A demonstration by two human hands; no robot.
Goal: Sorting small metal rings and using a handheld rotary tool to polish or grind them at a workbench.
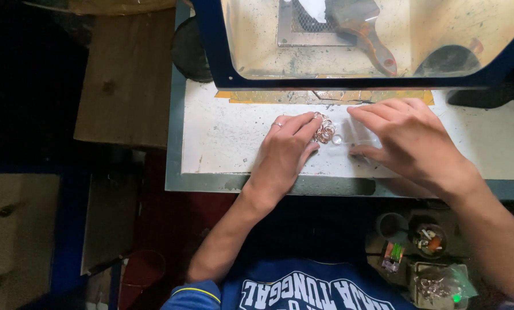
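My left hand (284, 150) lies on a white worktop (222, 138), a ring on one finger, its fingertips touching a small pile of metal rings (326, 130). My right hand (410, 138) rests just to the right of the pile, its fingers pressing on a small clear plastic bag (357, 133) that lies flat on the worktop. Neither hand is lifted off the surface.
A blue-framed cabinet with a clear window (360, 40) stands behind the hands, a brush with a wooden handle (371, 40) inside it. Below the worktop edge at right are small pots (429, 238) and a clear bag of metal pieces (440, 286). Wooden boards (125, 80) lie at left.
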